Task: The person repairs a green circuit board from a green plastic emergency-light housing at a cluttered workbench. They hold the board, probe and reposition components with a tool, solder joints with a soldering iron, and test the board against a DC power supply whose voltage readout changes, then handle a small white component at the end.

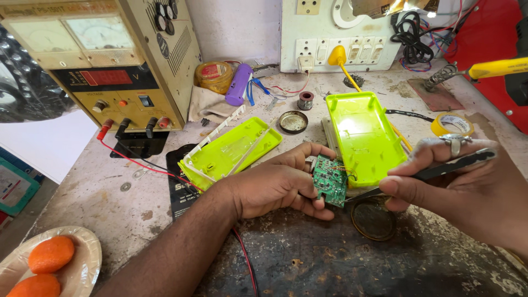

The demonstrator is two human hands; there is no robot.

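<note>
My left hand (278, 184) grips a small green circuit board (330, 182) by its edge, holding it upright above the worn bench. My right hand (456, 181), with a ring on one finger, pinches black tweezers (434, 171) whose tips reach the board's lower right corner. Thin wires run from the board to a lime-green plastic case half (363, 135) lying open just behind it. The other lime-green case half (231, 151), with white trim, lies to the left behind my left hand.
A beige bench power supply (118, 66) stands at back left, its red lead (143, 165) trailing under my left arm. A round tin lid (374, 220), yellow tape roll (452, 124), soldering iron (484, 70), purple cylinder (238, 85), switchboard (341, 36) and a plate of oranges (82, 264) surround the work.
</note>
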